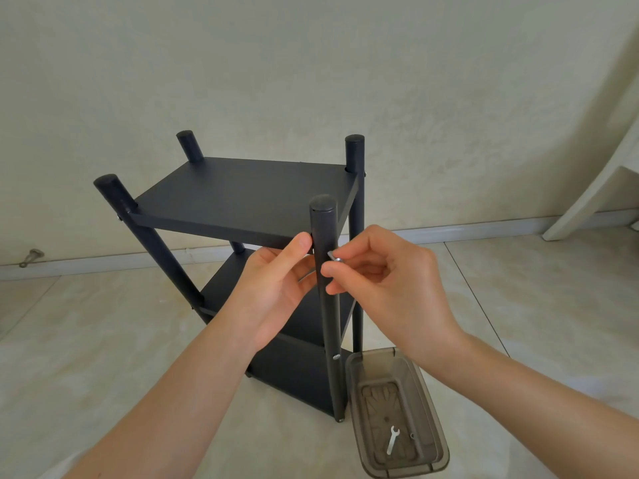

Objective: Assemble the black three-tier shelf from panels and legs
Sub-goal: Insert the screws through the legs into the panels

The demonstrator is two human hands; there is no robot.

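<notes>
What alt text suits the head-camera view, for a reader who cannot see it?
A right hand pinches a small silver fitting against the front leg of a black three-tier shelf, while the left hand touches the top panel beside it. A translucent tray holding a small wrench sits on the tiled floor.

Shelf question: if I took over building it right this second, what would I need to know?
Left hand: pinches the top panel at its corner by the front right leg.
Right hand: pinches a small silver part against that leg; I cannot tell whether it is a bolt or a key.
Things: the shelf stands on the floor; a wrench lies in the smoky tray beside it.
Done: four legs and three panels are joined, and bolt heads show at other joints.
Left: probably finish this top joint, then check that everything is tight.
</notes>
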